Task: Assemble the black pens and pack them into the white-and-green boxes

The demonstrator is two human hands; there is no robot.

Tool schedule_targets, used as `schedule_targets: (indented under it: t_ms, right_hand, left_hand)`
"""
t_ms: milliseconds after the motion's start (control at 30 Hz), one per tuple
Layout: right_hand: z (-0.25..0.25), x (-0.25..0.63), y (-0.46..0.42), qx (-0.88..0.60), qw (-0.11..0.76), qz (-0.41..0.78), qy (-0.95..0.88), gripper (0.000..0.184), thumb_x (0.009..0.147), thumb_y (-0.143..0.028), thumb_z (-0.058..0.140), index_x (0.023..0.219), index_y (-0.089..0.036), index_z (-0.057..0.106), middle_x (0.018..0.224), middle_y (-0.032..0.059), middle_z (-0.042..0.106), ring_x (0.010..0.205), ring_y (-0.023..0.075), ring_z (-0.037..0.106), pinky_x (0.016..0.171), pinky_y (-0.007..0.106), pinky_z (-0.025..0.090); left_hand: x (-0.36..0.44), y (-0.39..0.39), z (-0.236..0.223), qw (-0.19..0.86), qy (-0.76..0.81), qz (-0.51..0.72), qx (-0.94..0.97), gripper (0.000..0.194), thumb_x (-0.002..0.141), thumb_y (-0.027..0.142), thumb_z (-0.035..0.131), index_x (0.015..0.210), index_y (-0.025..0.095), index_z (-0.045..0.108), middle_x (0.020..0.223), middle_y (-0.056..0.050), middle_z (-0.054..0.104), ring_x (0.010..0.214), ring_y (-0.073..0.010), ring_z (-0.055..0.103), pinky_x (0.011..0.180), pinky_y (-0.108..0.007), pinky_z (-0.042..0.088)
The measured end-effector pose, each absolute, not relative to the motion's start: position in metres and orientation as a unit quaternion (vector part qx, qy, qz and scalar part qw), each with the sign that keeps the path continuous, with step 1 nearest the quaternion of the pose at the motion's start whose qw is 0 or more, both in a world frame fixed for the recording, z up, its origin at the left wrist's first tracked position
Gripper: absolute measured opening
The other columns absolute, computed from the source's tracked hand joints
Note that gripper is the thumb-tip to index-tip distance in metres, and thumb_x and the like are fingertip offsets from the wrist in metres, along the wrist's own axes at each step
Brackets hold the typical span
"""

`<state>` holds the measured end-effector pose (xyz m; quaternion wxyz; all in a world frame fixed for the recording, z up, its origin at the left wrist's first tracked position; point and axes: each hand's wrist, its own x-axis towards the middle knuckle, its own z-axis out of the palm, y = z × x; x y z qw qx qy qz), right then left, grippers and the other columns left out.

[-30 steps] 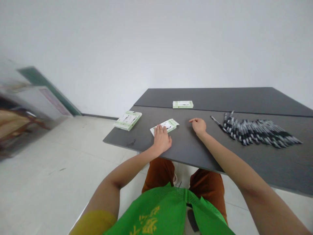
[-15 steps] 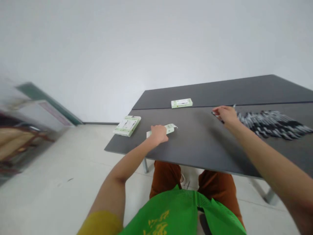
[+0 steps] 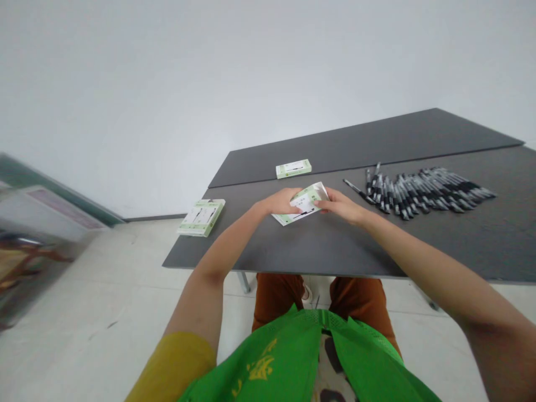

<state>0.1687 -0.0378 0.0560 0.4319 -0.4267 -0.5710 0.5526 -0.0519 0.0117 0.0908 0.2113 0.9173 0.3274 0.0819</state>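
A flat white-and-green pen box point(image 3: 302, 202) is held between both hands, tilted just above the dark table. My left hand point(image 3: 285, 202) grips its left side, with the thumb across the printed front. At the right end, my right hand point(image 3: 338, 205) pinches the box by its end flap. A pile of black-and-clear pens point(image 3: 422, 190) lies to the right of my right hand. One pen point(image 3: 359, 191) sticks out at the pile's left edge. Whether anything is inside the box is hidden.
Another pen box point(image 3: 293, 168) lies farther back near the seam of the dark table point(image 3: 326, 251). At the left edge rest stacked pen boxes point(image 3: 201, 217). A white wall point(image 3: 268, 72) stands behind the table.
My right hand has moved left from beside the pens to the box's end. The box is raised off the table and turned with its printed front showing. The view has shifted slightly.
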Motion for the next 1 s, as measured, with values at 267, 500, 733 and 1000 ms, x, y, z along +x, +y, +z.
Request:
schedule_targets:
  t_ms: [267, 500, 733, 1000]
  right_hand:
    - [0.069, 0.169, -0.031, -0.501, 0.564, 0.529, -0.388, 0.039, 0.083, -0.060, 0.059, 0.095, -0.023, 0.059, 0.093, 0.0034, 0.068, 0.071, 0.0121, 0.060, 0.049, 0.019, 0.042]
    - [0.070, 0.171, -0.012, -0.546, 0.538, 0.547, -0.337, 0.038, 0.086, -0.057, 0.059, 0.080, -0.019, 0.058, 0.078, 0.0049, 0.070, 0.060, 0.0104, 0.060, 0.039, 0.017, 0.029]
    - [0.047, 0.167, 0.000, -0.625, 0.458, 0.503, -0.383, 0.035, 0.091, -0.045, 0.053, 0.073, -0.017, 0.060, 0.070, 0.0057, 0.069, 0.050, 0.0098, 0.056, 0.037, 0.018, 0.027]
    - [0.063, 0.213, 0.008, -0.707, 0.288, 0.323, -0.559, 0.021, 0.087, -0.033, 0.057, 0.092, -0.017, 0.070, 0.093, 0.0085, 0.072, 0.086, 0.0196, 0.067, 0.068, 0.025, 0.047]
  left_hand:
    - [-0.042, 0.006, 0.040, 0.173, 0.354, 0.305, 0.867, 0.056, 0.090, 0.043, 0.049, 0.137, 0.014, 0.036, 0.128, -0.015, 0.060, 0.111, -0.0203, 0.060, 0.094, -0.032, 0.047]
    - [-0.019, -0.028, 0.029, 0.012, 0.523, 0.325, 0.788, 0.052, 0.094, 0.033, 0.034, 0.141, 0.010, 0.030, 0.146, -0.021, 0.041, 0.136, -0.0251, 0.040, 0.107, -0.039, 0.037]
    - [0.023, -0.065, 0.028, -0.002, 0.634, 0.213, 0.743, 0.083, 0.086, 0.055, 0.046, 0.148, 0.005, 0.025, 0.136, -0.024, 0.050, 0.123, -0.0347, 0.049, 0.104, -0.047, 0.035]
    - [0.000, -0.049, 0.022, 0.017, 0.636, 0.161, 0.755, 0.072, 0.082, 0.052, 0.050, 0.142, 0.012, 0.040, 0.127, -0.019, 0.056, 0.117, -0.0352, 0.049, 0.096, -0.045, 0.040]
